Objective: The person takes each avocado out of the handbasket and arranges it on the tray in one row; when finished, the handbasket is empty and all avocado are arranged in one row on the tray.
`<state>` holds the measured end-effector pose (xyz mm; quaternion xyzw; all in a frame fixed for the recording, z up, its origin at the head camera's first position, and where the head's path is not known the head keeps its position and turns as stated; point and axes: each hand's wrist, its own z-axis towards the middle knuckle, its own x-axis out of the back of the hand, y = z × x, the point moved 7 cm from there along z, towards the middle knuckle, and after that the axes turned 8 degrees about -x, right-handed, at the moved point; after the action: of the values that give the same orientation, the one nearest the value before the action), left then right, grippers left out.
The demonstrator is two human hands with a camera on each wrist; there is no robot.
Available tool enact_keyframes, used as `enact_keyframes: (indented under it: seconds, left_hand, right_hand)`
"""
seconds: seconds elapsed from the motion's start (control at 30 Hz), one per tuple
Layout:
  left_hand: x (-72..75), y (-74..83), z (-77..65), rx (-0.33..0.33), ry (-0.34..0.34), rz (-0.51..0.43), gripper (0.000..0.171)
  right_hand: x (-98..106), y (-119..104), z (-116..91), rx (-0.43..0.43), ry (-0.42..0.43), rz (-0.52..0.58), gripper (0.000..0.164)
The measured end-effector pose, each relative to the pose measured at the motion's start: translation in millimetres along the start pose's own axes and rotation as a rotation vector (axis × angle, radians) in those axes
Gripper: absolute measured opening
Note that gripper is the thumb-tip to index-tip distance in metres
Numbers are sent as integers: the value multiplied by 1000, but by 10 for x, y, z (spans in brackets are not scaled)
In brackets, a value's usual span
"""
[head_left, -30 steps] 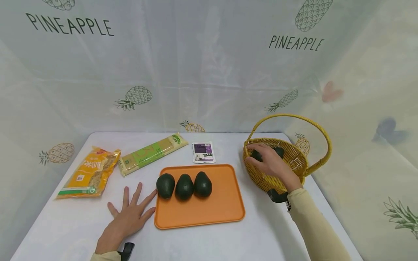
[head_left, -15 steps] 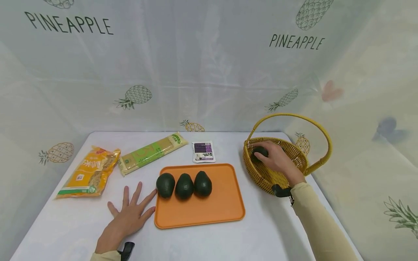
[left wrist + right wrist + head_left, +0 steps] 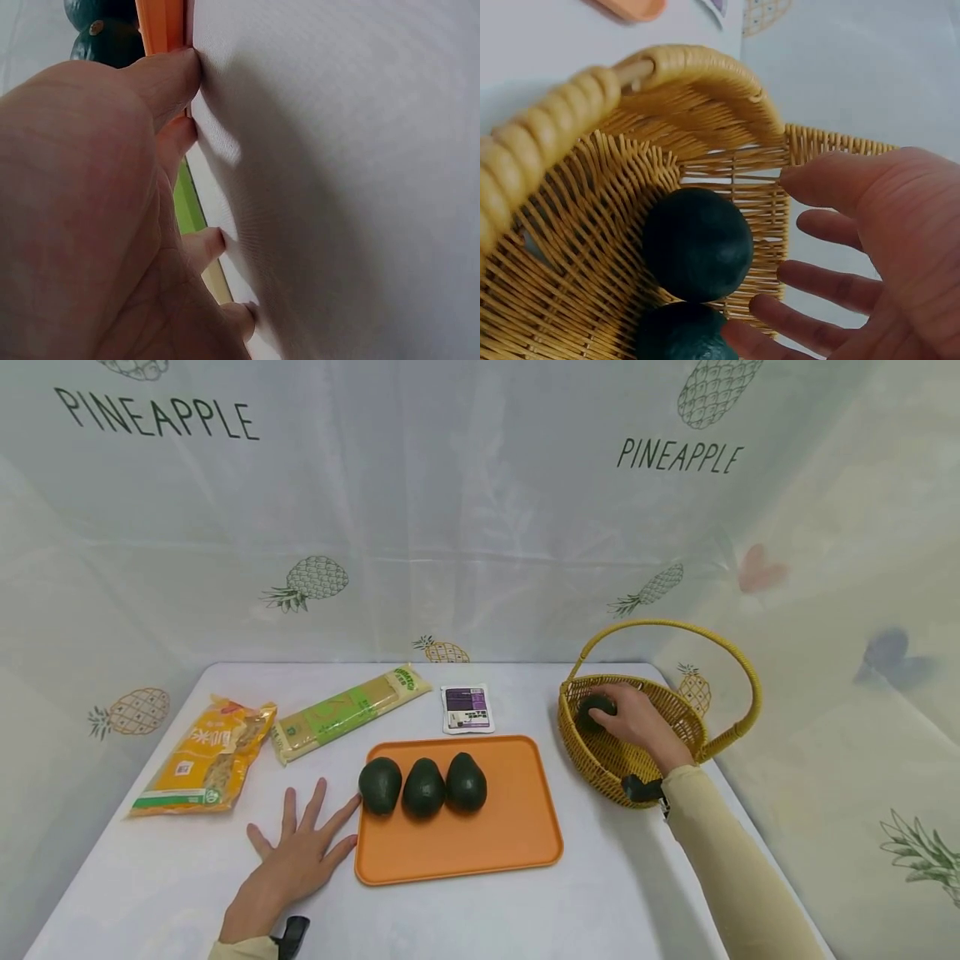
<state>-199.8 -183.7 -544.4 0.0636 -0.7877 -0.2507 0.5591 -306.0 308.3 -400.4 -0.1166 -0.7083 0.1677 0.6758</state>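
My right hand (image 3: 636, 720) reaches into a yellow woven basket (image 3: 603, 772) at the table's right. In the right wrist view its fingers (image 3: 832, 289) are spread and slightly bent above two dark green avocados (image 3: 697, 244) lying inside. The head view shows one avocado (image 3: 597, 713) by the fingertips; the hand hides the other. My left hand (image 3: 296, 860) rests on the table with fingers splayed, its fingertips on the surface right by the left edge of an orange tray (image 3: 465, 852). Three avocados (image 3: 423, 791) sit in a row on that tray.
Behind the left hand lie a yellow-orange bag (image 3: 210, 760) and a long green-and-tan packet (image 3: 352, 710). A small white-and-purple pouch (image 3: 467, 709) lies behind the tray. The basket's tall handle (image 3: 742, 668) arches over to the right. A pineapple-print sheet (image 3: 480, 527) hangs behind the table.
My right hand has shifted a little to the right inside the basket, and the avocado by its fingertips shows in a slightly different place. The left hand and tray stay put.
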Motion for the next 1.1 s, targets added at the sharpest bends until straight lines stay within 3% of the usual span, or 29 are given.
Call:
enact_keyframes:
  seconds: [0.53, 0.83, 1.1]
  left_hand:
    - [-1, 7, -4, -7, 14, -6, 72]
    - [-16, -147, -74, 7, 8, -13, 75]
    - [-26, -42, 4, -12, 4, -11, 74]
  right_hand:
    - [-114, 63, 231, 4, -84, -83, 57]
    - [-254, 1, 411, -8, -151, -87, 62]
    - [-172, 121, 393, -12, -171, -119, 68]
